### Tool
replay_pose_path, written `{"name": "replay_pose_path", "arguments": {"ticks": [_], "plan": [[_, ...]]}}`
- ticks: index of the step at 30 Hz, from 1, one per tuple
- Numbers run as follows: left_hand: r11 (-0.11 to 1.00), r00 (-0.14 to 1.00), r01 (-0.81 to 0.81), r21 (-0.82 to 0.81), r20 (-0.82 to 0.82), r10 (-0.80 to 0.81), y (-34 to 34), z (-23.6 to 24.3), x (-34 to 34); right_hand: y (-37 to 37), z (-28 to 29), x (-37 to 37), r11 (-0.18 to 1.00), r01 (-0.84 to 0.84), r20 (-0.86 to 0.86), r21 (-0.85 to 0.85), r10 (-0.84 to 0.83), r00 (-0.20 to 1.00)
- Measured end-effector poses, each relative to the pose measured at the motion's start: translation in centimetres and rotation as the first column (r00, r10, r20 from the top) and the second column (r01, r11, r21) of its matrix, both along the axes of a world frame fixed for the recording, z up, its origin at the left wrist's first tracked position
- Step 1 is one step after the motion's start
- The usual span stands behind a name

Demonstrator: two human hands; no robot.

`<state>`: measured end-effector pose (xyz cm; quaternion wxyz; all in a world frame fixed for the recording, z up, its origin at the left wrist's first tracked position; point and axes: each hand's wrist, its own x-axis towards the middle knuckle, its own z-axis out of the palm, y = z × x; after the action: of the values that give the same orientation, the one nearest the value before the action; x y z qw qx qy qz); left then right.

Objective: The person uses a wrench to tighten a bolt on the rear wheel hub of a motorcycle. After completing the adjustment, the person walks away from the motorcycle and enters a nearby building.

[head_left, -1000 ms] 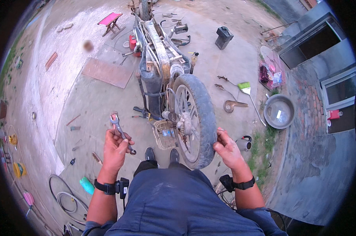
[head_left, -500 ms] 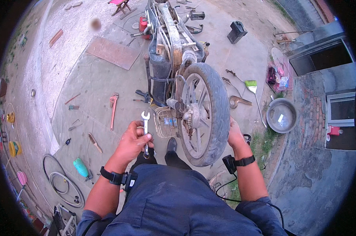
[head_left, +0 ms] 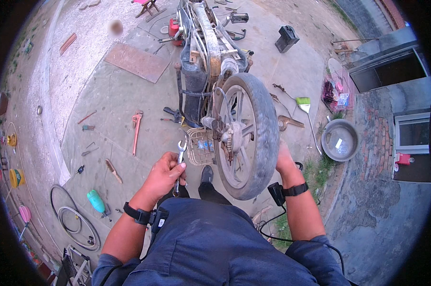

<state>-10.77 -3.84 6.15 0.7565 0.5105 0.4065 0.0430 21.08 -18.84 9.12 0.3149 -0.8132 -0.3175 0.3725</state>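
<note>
My left hand point(head_left: 167, 171) is closed around a combination wrench point(head_left: 180, 155). The wrench's open end points away from me, and its ring end shows below my fingers. In front of me is the wheel point(head_left: 239, 136) of a worn, dusty motorcycle point(head_left: 208, 52), its tyre tread smeared by motion. My right hand point(head_left: 285, 160) is at the tyre's right side. Its fingers are blurred and partly hidden by the tyre, so their grip does not show. Beside the wheel's lower left is a wire basket point(head_left: 201, 145).
On the left ground lie a red pipe wrench point(head_left: 137, 132), a brush point(head_left: 114, 171), a green bottle point(head_left: 96, 201) and coiled hose point(head_left: 77, 224). To the right are a green-and-white broom point(head_left: 305, 107), a metal basin point(head_left: 340, 139), a pink wire cage point(head_left: 338, 90) and a wall point(head_left: 372, 190).
The wheel's spokes stand at a different angle and its tread is more smeared. My right hand has shifted slightly beside the tyre. The wrench in my left hand has moved slightly right and tilted.
</note>
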Motion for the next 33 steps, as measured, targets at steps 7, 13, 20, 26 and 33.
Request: {"name": "replay_pose_path", "arguments": {"ticks": [7, 13, 20, 26, 33], "plan": [[0.998, 0.997, 0.066, -0.015, -0.031, -0.066, -0.5, 0.4, 0.4, 0.5, -0.2, 0.3, 0.989, 0.011, -0.16, 0.145, 0.013, 0.987], [0.99, 0.989, 0.131, -0.051, -0.065, -0.134, -0.9, 0.3, 1.3, 0.8, -0.8, 0.1, 0.98, 0.09, -0.366, 0.176, -0.019, 0.931], [0.972, 0.974, 0.214, -0.092, -0.052, -0.22, -1.1, 0.3, 3.4, 1.6, -2.1, 0.3, 0.921, 0.309, -0.428, 0.237, -0.186, 0.885], [0.944, 0.984, 0.176, -0.279, 0.013, -0.18, -1.4, -0.8, 5.1, 1.6, -2.4, 1.1, 0.93, 0.3, -0.475, 0.211, -0.171, 0.863], [0.938, 0.99, 0.141, -0.315, 0.016, -0.143, -0.8, -1.2, 7.2, 1.3, -2.4, 0.5, 0.923, 0.331, -0.532, 0.194, -0.185, 0.826]]}}
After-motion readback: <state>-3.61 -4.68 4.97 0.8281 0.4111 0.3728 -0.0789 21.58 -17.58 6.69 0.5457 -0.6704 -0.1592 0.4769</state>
